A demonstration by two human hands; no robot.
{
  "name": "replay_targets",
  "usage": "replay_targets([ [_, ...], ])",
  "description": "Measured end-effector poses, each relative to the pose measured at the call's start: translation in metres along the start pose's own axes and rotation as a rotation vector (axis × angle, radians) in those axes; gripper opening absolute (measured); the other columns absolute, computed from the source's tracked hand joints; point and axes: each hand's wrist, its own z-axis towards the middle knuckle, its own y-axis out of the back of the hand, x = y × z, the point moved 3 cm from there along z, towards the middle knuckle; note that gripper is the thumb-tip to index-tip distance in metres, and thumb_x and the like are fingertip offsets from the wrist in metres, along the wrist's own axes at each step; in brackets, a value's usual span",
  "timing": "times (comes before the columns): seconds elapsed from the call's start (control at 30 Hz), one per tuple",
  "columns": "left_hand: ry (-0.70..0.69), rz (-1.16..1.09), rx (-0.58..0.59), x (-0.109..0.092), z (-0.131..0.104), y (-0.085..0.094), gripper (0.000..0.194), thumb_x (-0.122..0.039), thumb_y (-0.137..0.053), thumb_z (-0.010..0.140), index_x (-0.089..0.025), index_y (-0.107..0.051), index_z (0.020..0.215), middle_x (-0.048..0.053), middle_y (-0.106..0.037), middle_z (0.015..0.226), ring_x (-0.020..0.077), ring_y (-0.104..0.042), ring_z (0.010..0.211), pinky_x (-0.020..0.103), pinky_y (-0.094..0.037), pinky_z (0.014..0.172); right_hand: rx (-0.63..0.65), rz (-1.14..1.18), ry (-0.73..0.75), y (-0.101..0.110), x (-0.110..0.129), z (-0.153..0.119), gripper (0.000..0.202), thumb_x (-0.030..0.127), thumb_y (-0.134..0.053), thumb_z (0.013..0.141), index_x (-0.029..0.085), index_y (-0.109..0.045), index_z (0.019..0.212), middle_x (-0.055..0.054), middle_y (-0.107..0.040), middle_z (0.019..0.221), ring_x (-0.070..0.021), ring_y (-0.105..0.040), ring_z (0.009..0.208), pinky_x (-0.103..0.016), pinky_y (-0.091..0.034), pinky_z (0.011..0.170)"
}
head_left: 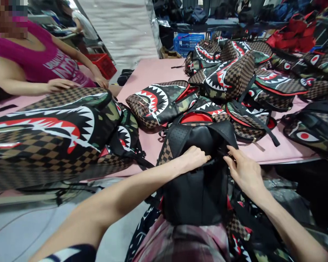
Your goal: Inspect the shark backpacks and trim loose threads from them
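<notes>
A black backpack with brown checkered sides stands upright against the table's front edge, its black back panel toward me. My left hand is closed on the rim of its opening, fingers curled over the edge. At the right side of the same opening, my right hand pinches the dark edge between thumb and fingers. Black straps arch over the opening behind both hands. Just beyond lies a shark-mouth backpack with a red-lined opening.
The pink table bears several shark-print backpacks, including a large one at left. A person in a magenta top stands at the left, hands near that bag. Behind are a blue crate, a red crate and red bags.
</notes>
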Motion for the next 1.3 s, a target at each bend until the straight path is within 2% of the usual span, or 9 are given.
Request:
replay_targets([
  [0.13, 0.015, -0.039, 0.033, 0.004, 0.002, -0.007, 0.023, -0.014, -0.044, 0.087, -0.015, -0.067, 0.088, 0.010, -0.067, 0.074, 0.0208, -0.063, 0.068, 0.028, -0.038, 0.057, -0.115, 0.497, -0.090, -0.029, 0.024, -0.011, 0.033, 0.031, -0.042, 0.091, 0.020, -0.051, 0.121, -0.009, -0.064, 0.103, -0.0210, -0.063, 0.090, -0.034, -0.051, 0.074],
  [0.23, 0.103, -0.194, 0.000, 0.009, -0.006, -0.012, 0.022, -0.016, -0.046, 0.086, -0.016, -0.067, 0.079, 0.006, -0.068, 0.076, 0.0169, -0.061, 0.066, 0.025, -0.036, 0.056, -0.245, 0.635, 0.147, -0.043, 0.031, -0.009, 0.030, 0.023, -0.046, 0.089, 0.021, -0.053, 0.118, -0.010, -0.062, 0.106, -0.0237, -0.056, 0.106, -0.039, -0.049, 0.083],
  [0.3, 0.200, -0.325, -0.062, 0.012, -0.013, -0.016, 0.021, -0.015, -0.047, 0.083, -0.018, -0.068, 0.081, 0.004, -0.069, 0.076, 0.0149, -0.061, 0.066, 0.024, -0.035, 0.056, -0.292, 0.595, 0.301, -0.042, 0.024, 0.000, 0.032, 0.021, -0.049, 0.087, 0.022, -0.054, 0.119, -0.009, -0.062, 0.104, -0.0238, -0.056, 0.107, -0.039, -0.048, 0.086],
  [0.37, 0.286, -0.426, -0.140, 0.014, -0.021, -0.020, 0.022, -0.015, -0.048, 0.082, -0.019, -0.069, 0.082, 0.002, -0.069, 0.077, 0.0137, -0.061, 0.068, 0.023, -0.036, 0.057, -0.274, 0.479, 0.354, -0.036, 0.009, 0.014, 0.032, 0.022, -0.050, 0.088, 0.024, -0.054, 0.120, -0.008, -0.062, 0.101, -0.0211, -0.059, 0.097, -0.035, -0.049, 0.082],
  [0.53, 0.343, -0.577, -0.334, 0.013, -0.033, -0.031, 0.022, -0.013, -0.048, 0.081, -0.019, -0.069, 0.081, 0.002, -0.069, 0.082, 0.0131, -0.062, 0.073, 0.021, -0.041, 0.064, 0.051, 0.038, 0.528, -0.024, -0.011, 0.042, 0.032, 0.025, -0.049, 0.089, 0.026, -0.055, 0.121, -0.006, -0.062, 0.093, -0.0195, -0.056, 0.084, -0.030, -0.045, 0.069],
  [0.67, 0.428, -0.676, -0.447, 0.011, -0.039, -0.034, 0.023, -0.011, -0.046, 0.082, -0.016, -0.068, 0.084, 0.004, -0.069, 0.085, 0.0145, -0.063, 0.076, 0.023, -0.044, 0.071, 0.194, -0.061, 0.642, -0.026, -0.004, 0.051, 0.022, 0.024, -0.056, 0.085, 0.018, -0.061, 0.106, -0.006, -0.062, 0.086, -0.0202, -0.053, 0.081, -0.031, -0.041, 0.070],
  [0.9, 0.579, -0.731, -0.390, 0.010, -0.040, -0.027, 0.023, -0.007, -0.044, 0.078, -0.015, -0.066, 0.073, 0.002, -0.066, 0.069, 0.0127, -0.059, 0.063, 0.022, -0.041, 0.063, 0.207, -0.041, 0.783, -0.031, 0.010, 0.062, 0.010, 0.021, -0.055, 0.086, 0.018, -0.065, 0.083, -0.004, -0.062, 0.083, -0.0180, -0.050, 0.077, -0.030, -0.034, 0.068],
  [1.17, 0.572, -0.742, -0.316, 0.013, -0.037, -0.030, 0.023, -0.006, -0.045, 0.073, -0.016, -0.066, 0.071, 0.001, -0.066, 0.070, 0.0125, -0.058, 0.065, 0.022, -0.039, 0.062, 0.206, -0.045, 0.917, -0.037, 0.016, 0.060, 0.016, 0.019, -0.048, 0.090, 0.017, -0.064, 0.089, -0.006, -0.061, 0.095, -0.0175, -0.049, 0.082, -0.032, -0.033, 0.072],
  [1.3, 0.567, -0.774, -0.304, 0.011, -0.039, -0.030, 0.024, -0.009, -0.044, 0.074, -0.016, -0.067, 0.073, 0.001, -0.066, 0.071, 0.0125, -0.058, 0.064, 0.022, -0.039, 0.061, 0.219, -0.121, 1.009, -0.041, 0.025, 0.061, 0.019, 0.017, -0.044, 0.091, 0.016, -0.063, 0.088, -0.005, -0.060, 0.092, -0.0184, -0.046, 0.080, -0.033, -0.032, 0.071],
])
